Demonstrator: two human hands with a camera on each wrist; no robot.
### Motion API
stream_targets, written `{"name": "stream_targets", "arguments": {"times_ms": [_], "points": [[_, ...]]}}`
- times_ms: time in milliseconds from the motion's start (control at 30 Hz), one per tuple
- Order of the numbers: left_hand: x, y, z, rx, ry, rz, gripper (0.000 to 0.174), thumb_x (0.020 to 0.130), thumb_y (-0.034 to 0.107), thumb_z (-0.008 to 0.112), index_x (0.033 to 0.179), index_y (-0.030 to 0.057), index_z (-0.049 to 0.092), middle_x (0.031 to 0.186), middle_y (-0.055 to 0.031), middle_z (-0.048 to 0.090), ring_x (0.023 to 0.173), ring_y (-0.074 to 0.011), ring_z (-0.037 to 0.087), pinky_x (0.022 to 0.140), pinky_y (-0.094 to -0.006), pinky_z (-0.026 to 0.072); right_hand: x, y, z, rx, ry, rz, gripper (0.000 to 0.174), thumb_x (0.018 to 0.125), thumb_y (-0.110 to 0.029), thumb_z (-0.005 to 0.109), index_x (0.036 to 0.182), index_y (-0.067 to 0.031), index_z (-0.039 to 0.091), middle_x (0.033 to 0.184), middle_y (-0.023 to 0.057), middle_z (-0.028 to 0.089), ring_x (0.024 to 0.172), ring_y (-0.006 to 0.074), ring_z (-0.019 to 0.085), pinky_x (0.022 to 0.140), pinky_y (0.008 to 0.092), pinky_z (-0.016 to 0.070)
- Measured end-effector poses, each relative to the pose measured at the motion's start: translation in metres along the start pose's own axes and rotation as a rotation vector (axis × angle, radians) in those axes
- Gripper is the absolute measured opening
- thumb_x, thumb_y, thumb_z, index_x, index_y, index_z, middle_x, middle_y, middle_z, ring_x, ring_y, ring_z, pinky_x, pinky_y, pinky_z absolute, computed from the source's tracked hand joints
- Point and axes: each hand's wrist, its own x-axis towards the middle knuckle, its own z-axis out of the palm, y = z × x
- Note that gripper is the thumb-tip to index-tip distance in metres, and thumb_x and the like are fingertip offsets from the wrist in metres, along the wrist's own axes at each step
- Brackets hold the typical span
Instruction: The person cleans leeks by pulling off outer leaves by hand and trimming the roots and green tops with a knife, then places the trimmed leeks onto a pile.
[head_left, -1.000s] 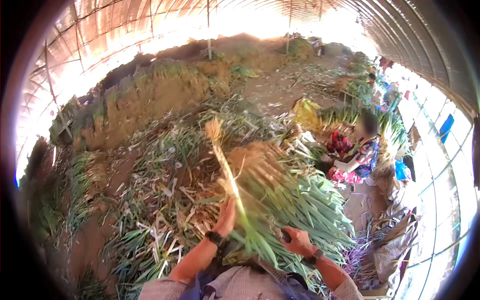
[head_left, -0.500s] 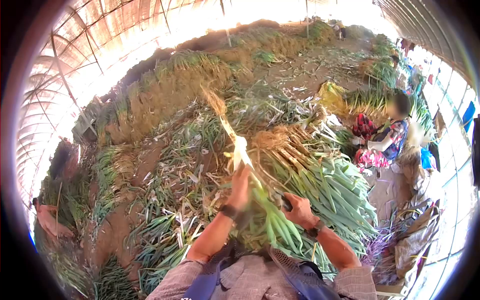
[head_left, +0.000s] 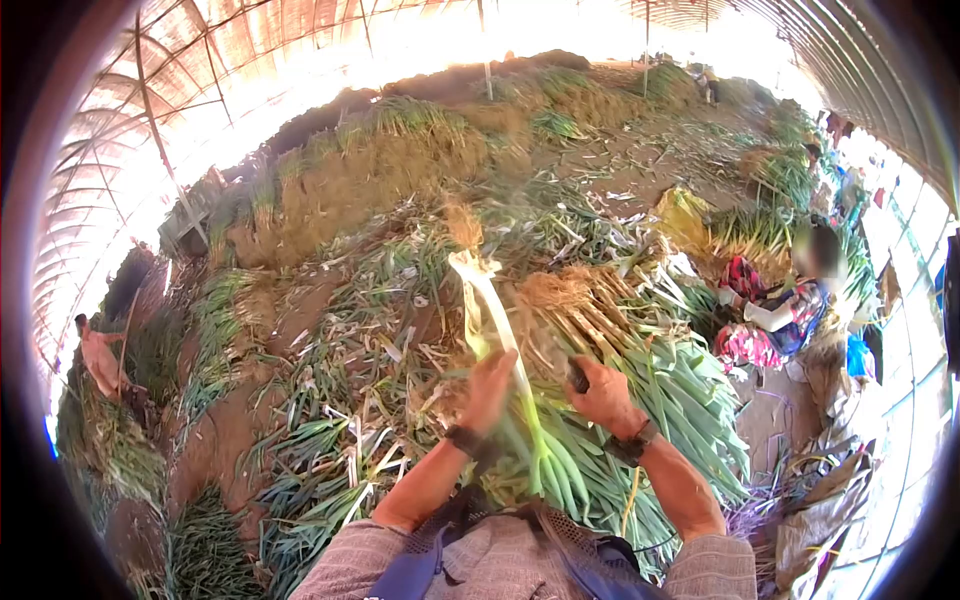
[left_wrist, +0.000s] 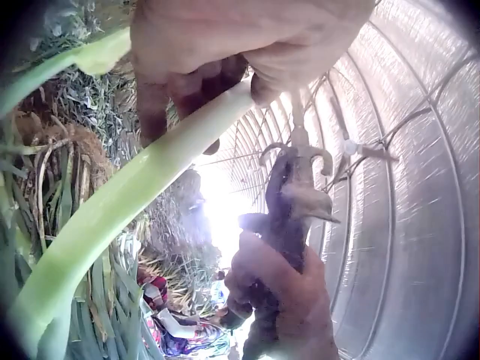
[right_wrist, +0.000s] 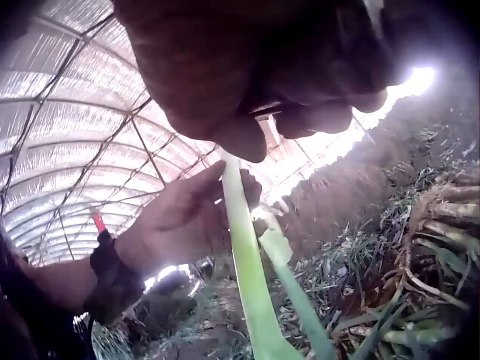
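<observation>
A long green onion [head_left: 524,395] is in the middle of the frame, a little below the center, slanting with its white end and roots up and its green leaves down near the person's shirt [head_left: 500,555]. The left hand [head_left: 488,388] holds the onion, with its thumb and fingers closed round the pale stalk. A loose strip of leaf [head_left: 473,318] hangs just to the left of the stalk. To the right of the onion, the right hand [head_left: 606,400] is wrapped round a dark tool [head_left: 578,376], and the tool's tip looks blurry from above. Each wrist wears a dark band. A big pile of onions [head_left: 685,395] lies right behind the right hand, with brown roots at its top. Messy leaf scraps [head_left: 370,335] cover the ground on the left. At the right of the frame a person in bright clothes [head_left: 795,318] sits near a yellow sack [head_left: 683,220]. At the far left is another person [head_left: 103,362]. Tall heaps of onions [head_left: 390,175] run across the upper part, under a curved roof [head_left: 105,190].
</observation>
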Motion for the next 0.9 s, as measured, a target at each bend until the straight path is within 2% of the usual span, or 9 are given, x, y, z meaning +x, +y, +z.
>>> {"name": "stream_targets", "arguments": {"times_ms": [100, 200, 267, 367, 467, 567, 633, 800, 900], "points": [[-0.003, -0.007, 0.004, 0.033, 0.034, 0.094, 0.020, 0.093, 0.025, 0.065, 0.101, 0.0071, 0.065, 0.088, 0.0011, 0.063, 0.075, -0.0109, 0.064, 0.060, -0.0279, 0.0564, 0.007, 0.002, -0.003, -0.036, 0.000, 0.020, 0.041, 0.079, -0.024, 0.069, 0.115, -0.0084, 0.062, 0.095, 0.0156, 0.069, 0.087, 0.0346, 0.066, 0.076, 0.0428, 0.0529], [-0.007, -0.011, -0.004, -0.017, 0.022, 0.040, 0.022, 0.095, 0.027, 0.063, 0.104, 0.0077, 0.065, 0.089, 0.0017, 0.061, 0.077, -0.0104, 0.063, 0.063, -0.0291, 0.0570, 0.007, 0.001, -0.006, -0.065, -0.065, 0.032, 0.044, 0.079, -0.027, 0.070, 0.117, -0.0080, 0.061, 0.095, 0.0163, 0.069, 0.088, 0.0347, 0.066, 0.076, 0.0434, 0.0526], [-0.003, -0.013, -0.009, -0.026, 0.038, 0.033, 0.023, 0.095, 0.028, 0.062, 0.106, 0.0078, 0.064, 0.088, 0.0018, 0.061, 0.077, -0.0106, 0.062, 0.066, -0.0300, 0.0573, 0.007, 0.017, 0.006, -0.015, 0.038, -0.149, 0.045, 0.078, -0.029, 0.070, 0.118, -0.0086, 0.060, 0.094, 0.0160, 0.069, 0.087, 0.0346, 0.066, 0.075, 0.0450, 0.0517], [-0.005, -0.030, -0.021, 0.008, 0.043, -0.017, 0.026, 0.097, 0.031, 0.059, 0.108, 0.0081, 0.063, 0.089, 0.0010, 0.061, 0.081, -0.0104, 0.062, 0.069, -0.0306, 0.0558, 0.015, -0.001, 0.001, -0.066, -0.071, 0.016, 0.043, 0.078, -0.028, 0.070, 0.116, -0.0089, 0.060, 0.094, 0.0152, 0.069, 0.086, 0.0342, 0.066, 0.074, 0.0453, 0.0514], [0.000, -0.038, -0.029, 0.032, 0.110, 0.043, 0.029, 0.100, 0.036, 0.052, 0.105, 0.0090, 0.062, 0.086, 0.0004, 0.060, 0.081, -0.0137, 0.061, 0.071, -0.0323, 0.0524, 0.024, -0.006, 0.009, -0.030, -0.070, -0.087, 0.038, 0.079, -0.025, 0.069, 0.113, -0.0106, 0.061, 0.091, 0.0148, 0.068, 0.084, 0.0343, 0.066, 0.072, 0.0440, 0.0517], [-0.010, -0.009, -0.026, -0.240, 0.052, 0.070, 0.037, 0.103, 0.043, 0.042, 0.092, 0.0105, 0.057, 0.076, 0.0005, 0.054, 0.070, -0.0168, 0.055, 0.065, -0.0325, 0.0469, 0.030, -0.019, 0.023, 0.015, -0.091, -0.161, 0.034, 0.079, -0.020, 0.066, 0.112, -0.0116, 0.061, 0.089, 0.0145, 0.068, 0.083, 0.0348, 0.066, 0.071, 0.0441, 0.0515], [-0.015, 0.007, -0.031, -0.572, 0.070, -0.180, 0.046, 0.103, 0.048, 0.033, 0.081, 0.0121, 0.049, 0.067, 0.0000, 0.045, 0.061, -0.0186, 0.046, 0.061, -0.0331, 0.0424, 0.038, -0.027, 0.027, 0.023, -0.110, 0.018, 0.031, 0.080, -0.019, 0.065, 0.110, -0.0109, 0.062, 0.089, 0.0144, 0.068, 0.083, 0.0349, 0.065, 0.071, 0.0443, 0.0512], [-0.012, 0.009, -0.047, -0.551, 0.095, -0.176, 0.051, 0.101, 0.054, 0.033, 0.071, 0.0146, 0.044, 0.057, 0.0013, 0.036, 0.055, -0.0160, 0.038, 0.052, -0.0332, 0.0364, 0.043, -0.031, 0.042, 0.053, -0.189, -0.073, 0.028, 0.081, -0.022, 0.066, 0.107, -0.0103, 0.064, 0.089, 0.0147, 0.068, 0.083, 0.0350, 0.066, 0.071, 0.0439, 0.0513], [-0.013, 0.003, -0.062, -0.673, -0.085, -0.287, 0.051, 0.100, 0.051, 0.033, 0.064, 0.0154, 0.040, 0.052, 0.0028, 0.031, 0.047, -0.0143, 0.030, 0.046, -0.0305, 0.0291, 0.046, -0.036, 0.047, 0.070, -0.143, -0.058, 0.027, 0.081, -0.022, 0.065, 0.106, -0.0106, 0.064, 0.089, 0.0141, 0.068, 0.084, 0.0347, 0.066, 0.072, 0.0434, 0.0513]]}}
